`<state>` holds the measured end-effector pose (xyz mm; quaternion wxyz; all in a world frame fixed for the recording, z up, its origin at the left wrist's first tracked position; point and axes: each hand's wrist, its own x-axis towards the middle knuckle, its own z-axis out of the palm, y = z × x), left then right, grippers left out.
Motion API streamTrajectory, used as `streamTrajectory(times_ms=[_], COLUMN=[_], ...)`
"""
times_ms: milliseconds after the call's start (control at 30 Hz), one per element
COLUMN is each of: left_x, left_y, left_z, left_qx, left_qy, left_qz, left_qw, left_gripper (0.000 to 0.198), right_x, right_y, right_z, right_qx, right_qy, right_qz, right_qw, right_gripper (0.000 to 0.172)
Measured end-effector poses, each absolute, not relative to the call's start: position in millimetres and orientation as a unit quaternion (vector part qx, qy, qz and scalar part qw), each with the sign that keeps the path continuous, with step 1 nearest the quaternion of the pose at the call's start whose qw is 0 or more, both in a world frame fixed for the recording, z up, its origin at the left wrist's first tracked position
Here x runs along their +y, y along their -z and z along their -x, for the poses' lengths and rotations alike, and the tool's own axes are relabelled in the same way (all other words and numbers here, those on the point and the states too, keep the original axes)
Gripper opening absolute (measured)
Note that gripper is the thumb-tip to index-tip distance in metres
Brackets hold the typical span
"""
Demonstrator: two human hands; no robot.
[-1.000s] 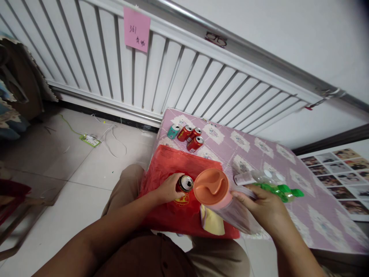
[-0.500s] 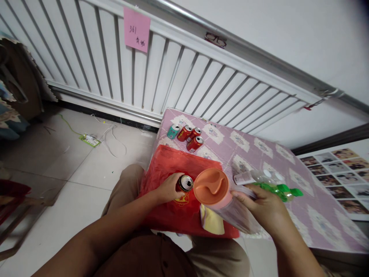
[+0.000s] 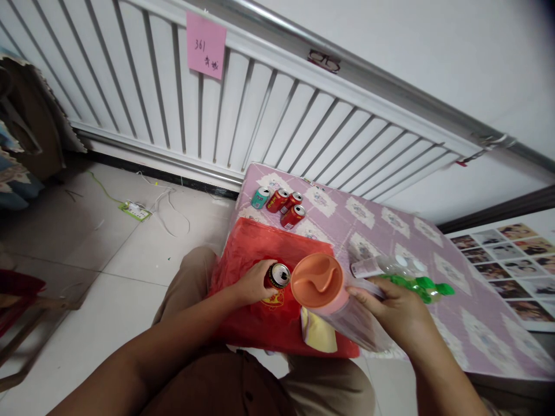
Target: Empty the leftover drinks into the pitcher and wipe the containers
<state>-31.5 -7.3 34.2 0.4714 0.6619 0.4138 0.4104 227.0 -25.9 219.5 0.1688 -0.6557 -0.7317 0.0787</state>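
Observation:
My left hand [image 3: 259,282] is wrapped round a dark drink can [image 3: 278,276] whose top is opened, over a red plastic bag [image 3: 260,242] spread on the table. My right hand [image 3: 390,303] grips the handle of a clear pitcher [image 3: 358,323] with an orange lid [image 3: 317,280]. The pitcher is tilted, its lid end close to the can; whether they touch I cannot tell. No liquid shows between them. Partly under the pitcher lies a yellow cloth [image 3: 319,332].
Several cans stand at the back left of the table: a teal can [image 3: 261,197] and red cans [image 3: 293,216]. Clear bottles with green labels [image 3: 422,287] lie to the right on the purple patterned tablecloth [image 3: 455,312]. A white radiator [image 3: 269,110] runs behind the table.

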Motion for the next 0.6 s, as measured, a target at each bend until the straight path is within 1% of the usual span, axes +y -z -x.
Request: streamTrajectory(times_ms=[233, 600], left_x=[-6.7, -6.3], left_y=[-33.0, -31.5], left_z=[31.2, 32.2], left_qx=[0.419, 0.409], left_qy=[-0.404, -0.410], left_qz=[-0.667, -0.668], left_qw=[0.466, 0.468], left_gripper=[0.071, 0.071], right_x=[-24.1, -23.6], right_y=[-219.7, -218.3], right_z=[-225.2, -222.3], right_qx=[-0.725, -0.720], right_qy=[-0.088, -0.100], right_qz=[0.663, 0.663], right_qw=[0.167, 0.182], right_gripper=[0.054, 0.052])
